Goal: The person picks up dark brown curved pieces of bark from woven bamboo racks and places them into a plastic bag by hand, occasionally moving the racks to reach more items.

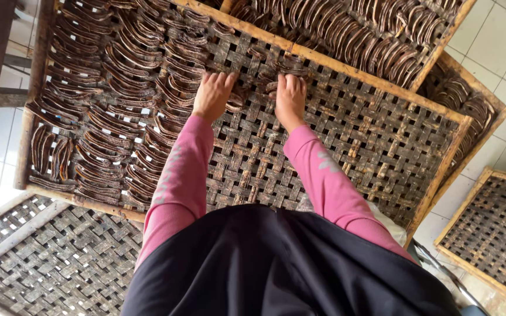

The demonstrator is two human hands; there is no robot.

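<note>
Head view looks straight down over a woven tray with a pale wooden frame, propped over other trays on a white tiled floor. At far left, rows of dark curved strips, bent like crescents, lie packed side by side across the left part of the weave, reaching down to the near rail. Just right of those rows, the left hand lies palm down on the lattice, fingers loosely spread and nearly flat, fingertips among the strips at the edge of the filled area; it is not clenched, and whether it pinches a strip cannot be told. A small curved strip lies just beside its thumb. Further right, the right hand also rests palm down, fingers extended, their tips touching a little cluster of strips near the far rail; any grip there is hidden. Both arms wear pink sleeves. To the right of the hands the weave is bare. Beyond the far rail, a second tray holds more strips, and at far right another woven tray lies on the floor.
</note>
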